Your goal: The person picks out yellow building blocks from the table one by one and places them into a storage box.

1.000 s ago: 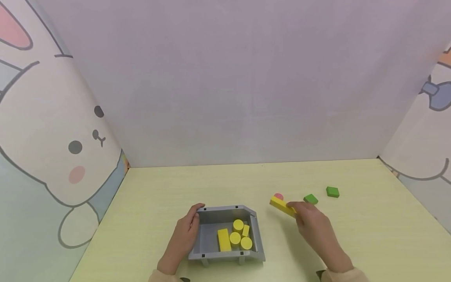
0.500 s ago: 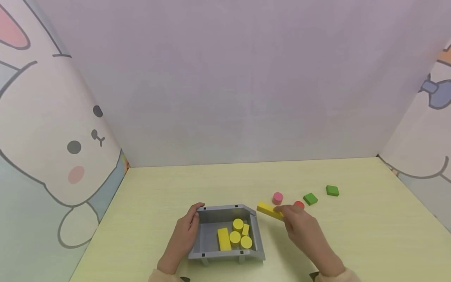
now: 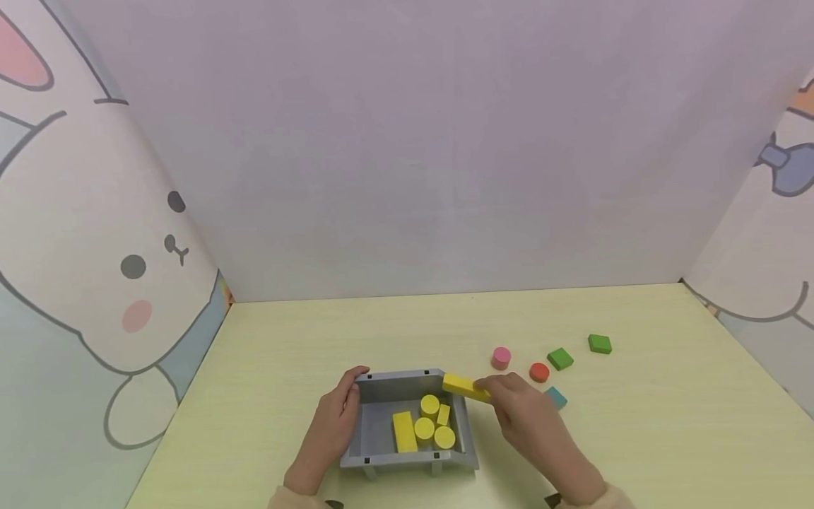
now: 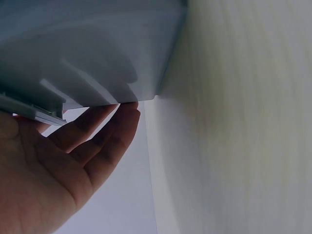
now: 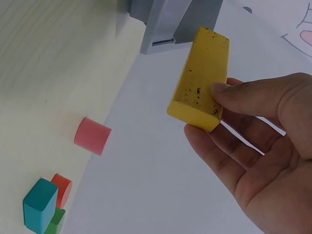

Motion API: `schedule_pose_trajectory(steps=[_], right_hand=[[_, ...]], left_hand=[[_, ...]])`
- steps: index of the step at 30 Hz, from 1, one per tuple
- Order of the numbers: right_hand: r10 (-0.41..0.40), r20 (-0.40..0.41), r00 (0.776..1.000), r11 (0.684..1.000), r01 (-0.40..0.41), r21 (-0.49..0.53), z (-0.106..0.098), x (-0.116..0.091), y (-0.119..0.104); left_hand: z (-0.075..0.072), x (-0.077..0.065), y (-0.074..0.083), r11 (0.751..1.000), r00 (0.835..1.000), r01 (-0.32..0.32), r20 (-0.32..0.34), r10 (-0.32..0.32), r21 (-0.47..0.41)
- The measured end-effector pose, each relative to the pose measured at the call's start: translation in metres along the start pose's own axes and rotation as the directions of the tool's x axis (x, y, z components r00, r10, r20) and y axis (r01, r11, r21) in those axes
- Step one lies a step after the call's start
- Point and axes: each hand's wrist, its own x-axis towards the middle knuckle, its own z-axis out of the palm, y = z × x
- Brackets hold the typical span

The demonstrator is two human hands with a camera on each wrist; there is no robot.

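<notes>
My left hand (image 3: 331, 425) grips the left side of a grey plastic bin (image 3: 377, 424) on the table. In the left wrist view the fingertips rest against the bin's outer wall (image 4: 83, 53). Inside lie a yellow rectangular block (image 3: 404, 432), a smaller yellow block (image 3: 443, 415) and three yellow cylinders, one of them a cylinder (image 3: 444, 438) near the front right. My right hand (image 3: 531, 428) pinches a long yellow block (image 5: 200, 80) between thumb and fingers. Its free end overlaps the bin's far right corner in the head view. Dark specks mark its face.
Right of the bin lie a pink cylinder (image 3: 501, 358), a red disc (image 3: 539, 372), two green blocks, the nearer green block (image 3: 560, 359) beside the red disc, and a teal block (image 3: 557, 397) partly behind the right hand. A pale wall (image 3: 445, 177) rises behind the table.
My right hand has carried the long yellow block leftward to the bin's right edge, uncovering the red disc and the teal block. The left hand and bin have stayed in place.
</notes>
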Motion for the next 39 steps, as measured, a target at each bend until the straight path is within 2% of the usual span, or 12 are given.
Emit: schedule_pose_trajectory(steps=[12,15,24,34,39], right_hand=[[-0.061,-0.024,0.998,0.998,0.062,0.020,0.005,0.005,-0.008],[-0.086,-0.026,0.996,0.995,0.087,0.041,0.008,0.007,-0.010],[-0.096,0.041,0.995,0.992,0.092,0.088,0.018,0.015,-0.023],[-0.147,0.028,0.989,0.982,0.143,0.125,0.031,0.022,-0.030],[-0.141,0.053,0.989,0.981,0.132,0.141,0.036,0.025,-0.034]], left_hand=[[-0.002,-0.001,0.002,0.999,1.000,-0.030,-0.008,0.030,-0.010],[-0.002,-0.001,0.003,1.000,1.000,-0.019,-0.003,0.019,-0.007],[-0.002,-0.001,0.002,1.000,1.000,-0.019,-0.006,0.019,-0.009],[-0.001,-0.002,0.001,1.000,1.000,-0.006,0.002,0.006,-0.007],[-0.001,-0.001,0.002,1.000,1.000,0.001,0.001,-0.001,0.004]])
